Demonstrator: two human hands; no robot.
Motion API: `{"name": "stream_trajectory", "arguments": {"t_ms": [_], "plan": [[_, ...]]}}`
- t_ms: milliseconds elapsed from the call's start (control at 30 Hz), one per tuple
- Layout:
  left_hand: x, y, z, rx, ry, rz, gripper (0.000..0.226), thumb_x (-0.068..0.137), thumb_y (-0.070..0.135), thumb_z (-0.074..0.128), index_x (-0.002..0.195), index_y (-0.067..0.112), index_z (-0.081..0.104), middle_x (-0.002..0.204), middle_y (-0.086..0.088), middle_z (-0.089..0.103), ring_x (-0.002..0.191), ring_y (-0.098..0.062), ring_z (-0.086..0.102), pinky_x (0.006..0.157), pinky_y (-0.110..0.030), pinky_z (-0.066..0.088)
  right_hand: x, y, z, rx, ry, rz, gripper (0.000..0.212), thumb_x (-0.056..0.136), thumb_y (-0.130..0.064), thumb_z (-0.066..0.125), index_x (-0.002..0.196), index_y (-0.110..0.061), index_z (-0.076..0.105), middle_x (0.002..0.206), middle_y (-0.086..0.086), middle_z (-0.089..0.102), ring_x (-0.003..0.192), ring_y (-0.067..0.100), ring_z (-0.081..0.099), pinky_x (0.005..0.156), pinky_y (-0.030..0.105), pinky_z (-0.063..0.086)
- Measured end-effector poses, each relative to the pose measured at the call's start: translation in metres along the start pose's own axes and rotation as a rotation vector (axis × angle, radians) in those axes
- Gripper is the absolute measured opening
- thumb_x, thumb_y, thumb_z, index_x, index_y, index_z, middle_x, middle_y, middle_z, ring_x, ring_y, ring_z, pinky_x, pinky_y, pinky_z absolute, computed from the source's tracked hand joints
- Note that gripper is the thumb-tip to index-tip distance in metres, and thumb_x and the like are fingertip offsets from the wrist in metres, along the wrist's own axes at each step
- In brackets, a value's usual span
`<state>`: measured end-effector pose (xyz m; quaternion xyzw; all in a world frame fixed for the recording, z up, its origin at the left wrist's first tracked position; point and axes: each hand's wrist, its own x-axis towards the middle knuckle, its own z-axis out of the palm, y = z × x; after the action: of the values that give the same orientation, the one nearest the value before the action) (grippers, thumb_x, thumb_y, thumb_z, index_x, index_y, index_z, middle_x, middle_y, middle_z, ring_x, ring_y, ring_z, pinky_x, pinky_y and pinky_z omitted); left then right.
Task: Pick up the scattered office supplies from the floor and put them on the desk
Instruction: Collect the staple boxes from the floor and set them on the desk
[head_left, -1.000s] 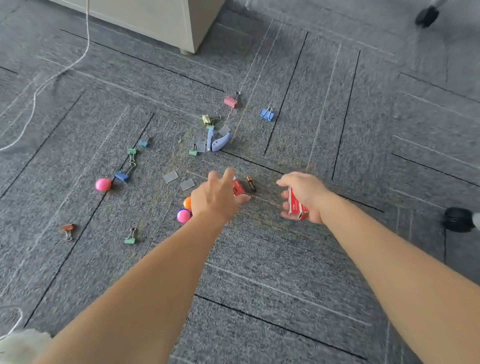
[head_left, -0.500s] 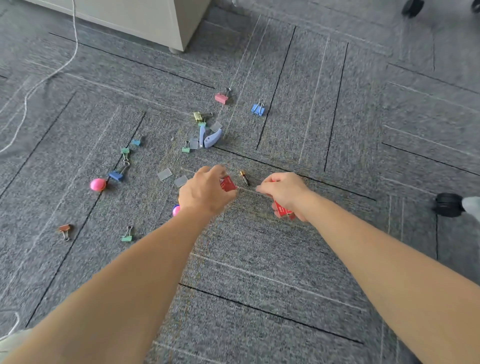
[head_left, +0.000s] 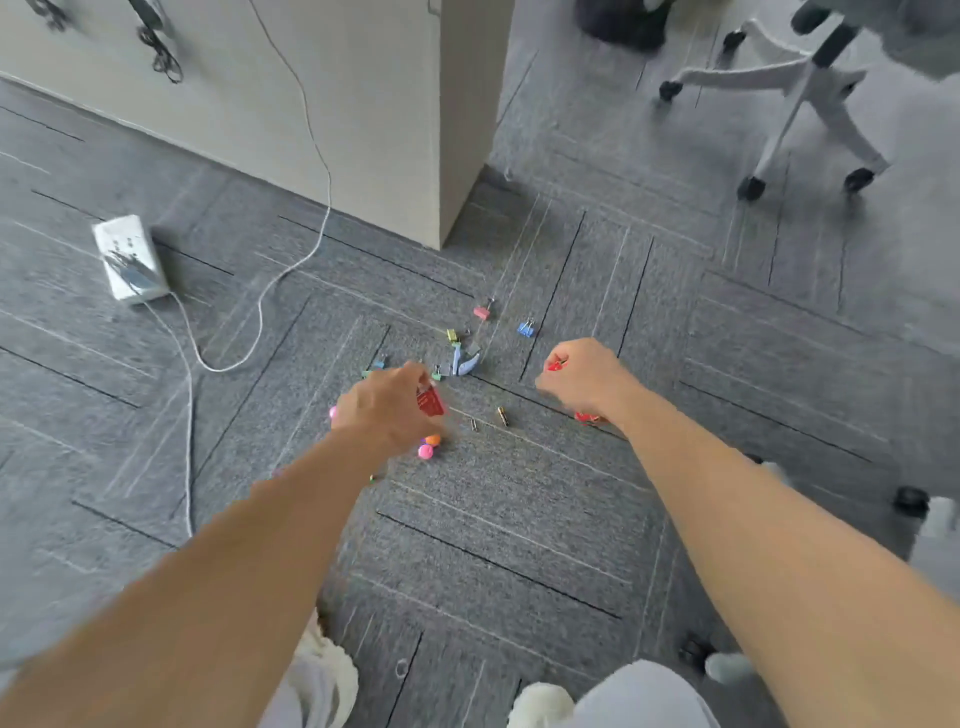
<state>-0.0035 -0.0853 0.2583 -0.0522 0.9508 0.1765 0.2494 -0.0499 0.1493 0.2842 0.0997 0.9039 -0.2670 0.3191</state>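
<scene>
The carpet (head_left: 519, 519) is littered and only a pale panel (head_left: 363, 130) shows, not the desk top, so the carry up is the risk. The hands are apart, the left hand (head_left: 387, 410) curled round a red box (head_left: 430, 402) and the right hand (head_left: 584, 382) fisted on red pieces (head_left: 555, 364), and a slack grip could spill them back down. What the box holds cannot be told; clips (head_left: 525, 328), balls (head_left: 426, 451) and batteries (head_left: 502, 415) lie loose near both hands.

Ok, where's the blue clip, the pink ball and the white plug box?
blue clip (head_left: 525, 329): head view, on its blue body.
pink ball (head_left: 425, 451): head view, on the middle of the ball.
white plug box (head_left: 130, 260): head view, on its top face.
</scene>
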Motion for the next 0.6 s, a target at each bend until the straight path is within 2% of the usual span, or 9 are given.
{"name": "stream_trajectory", "arguments": {"t_ms": [100, 200, 300, 367, 500, 533, 600], "plan": [[-0.067, 0.026, -0.106, -0.115, 0.024, -0.007, 0.054, 0.076, 0.054, 0.073, 0.119, 0.027, 0.054, 0.098, 0.001, 0.06, 0.084, -0.02, 0.061, 0.076, -0.038, 0.056, -0.082, -0.073, -0.061, -0.058, -0.063, -0.08, 0.014, 0.089, -0.026, 0.06, 0.086, -0.013, 0.064, 0.079, 0.004, 0.065, 0.06, 0.02, 0.055, 0.055, 0.029, 0.048], [-0.127, 0.055, -0.216, -0.209, 0.078, -0.024, 0.047, 0.075, 0.053, 0.073, 0.11, 0.03, 0.053, 0.1, 0.0, 0.063, 0.081, -0.019, 0.062, 0.07, -0.037, 0.057, -0.16, -0.143, -0.122, -0.109, -0.107, -0.173, 0.013, 0.089, -0.03, 0.063, 0.09, -0.017, 0.064, 0.09, -0.002, 0.061, 0.065, 0.018, 0.058, 0.049, 0.025, 0.047], [-0.182, 0.074, -0.313, -0.239, 0.227, 0.0, 0.051, 0.069, 0.055, 0.07, 0.11, 0.025, 0.06, 0.104, -0.002, 0.061, 0.091, -0.024, 0.06, 0.081, -0.042, 0.055, -0.232, -0.209, -0.18, -0.134, -0.139, -0.256, 0.019, 0.087, -0.034, 0.065, 0.1, -0.02, 0.065, 0.099, 0.003, 0.064, 0.07, 0.02, 0.061, 0.053, 0.03, 0.053], [-0.213, 0.077, -0.364, -0.278, 0.307, -0.002, 0.048, 0.071, 0.051, 0.072, 0.108, 0.022, 0.062, 0.102, 0.0, 0.057, 0.092, -0.023, 0.058, 0.081, -0.04, 0.054, -0.269, -0.25, -0.21, -0.144, -0.165, -0.301, 0.021, 0.086, -0.035, 0.068, 0.098, -0.019, 0.064, 0.097, 0.004, 0.066, 0.071, 0.023, 0.064, 0.057, 0.033, 0.055], [-0.25, 0.052, -0.442, -0.349, 0.39, -0.069, 0.042, 0.072, 0.047, 0.071, 0.106, 0.023, 0.063, 0.101, 0.003, 0.063, 0.093, -0.021, 0.06, 0.083, -0.038, 0.053, -0.313, -0.33, -0.254, -0.247, -0.135, -0.368, 0.024, 0.086, -0.038, 0.065, 0.095, -0.016, 0.062, 0.088, 0.008, 0.069, 0.062, 0.02, 0.071, 0.054, 0.03, 0.055], [-0.257, 0.038, -0.458, -0.37, 0.39, -0.1, 0.043, 0.072, 0.045, 0.071, 0.108, 0.025, 0.063, 0.104, 0.002, 0.065, 0.094, -0.022, 0.062, 0.084, -0.038, 0.054, -0.321, -0.351, -0.262, -0.319, -0.13, -0.38, 0.028, 0.088, -0.039, 0.064, 0.097, -0.013, 0.062, 0.093, 0.007, 0.068, 0.064, 0.02, 0.072, 0.054, 0.028, 0.054], [-0.269, 0.008, -0.487, -0.371, 0.379, -0.155, 0.051, 0.072, 0.044, 0.072, 0.118, 0.027, 0.06, 0.112, 0.0, 0.066, 0.101, -0.023, 0.063, 0.09, -0.037, 0.053, -0.333, -0.396, -0.275, -0.488, -0.098, -0.423, 0.033, 0.09, -0.042, 0.061, 0.102, -0.011, 0.062, 0.105, 0.009, 0.066, 0.077, 0.025, 0.071, 0.063, 0.028, 0.053]]}}
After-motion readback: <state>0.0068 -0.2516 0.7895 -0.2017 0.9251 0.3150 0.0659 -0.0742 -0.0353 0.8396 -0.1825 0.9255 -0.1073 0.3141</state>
